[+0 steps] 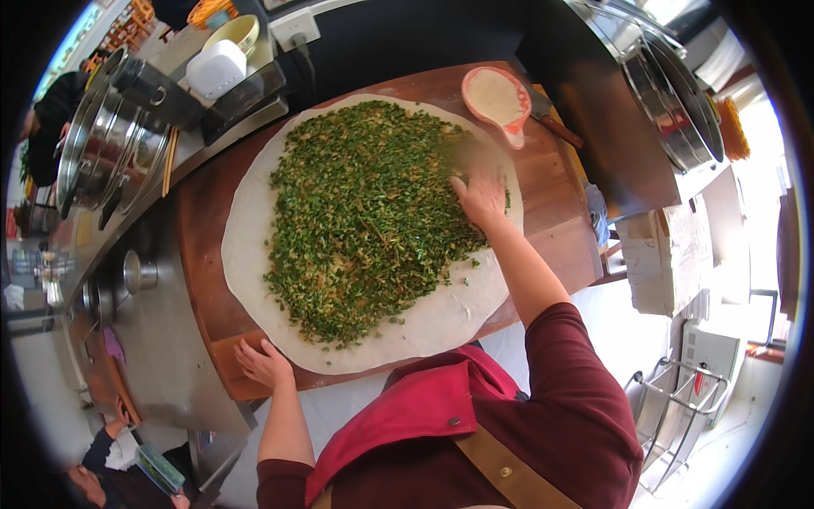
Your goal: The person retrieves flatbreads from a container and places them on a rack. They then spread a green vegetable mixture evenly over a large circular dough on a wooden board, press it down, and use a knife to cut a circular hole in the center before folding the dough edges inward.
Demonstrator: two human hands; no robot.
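Observation:
A large, thin sheet of dough covers much of a reddish-brown wooden board. Chopped green filling, mixed with yellowish bits, is spread over most of the sheet, leaving a bare rim that is widest at the near right. My right hand lies flat along the filling's right side, thumb apart and nothing visible in its grasp; its fingertips are blurred by a smudge. At the board's near left corner, my left hand rests beside the dough's edge with spread fingers, holding nothing.
A flour-filled scoop overlaps a wooden-handled knife at the far right. Steel pots stand left and right. Chopsticks lie on the left counter. At lower left, another person holds a clear container.

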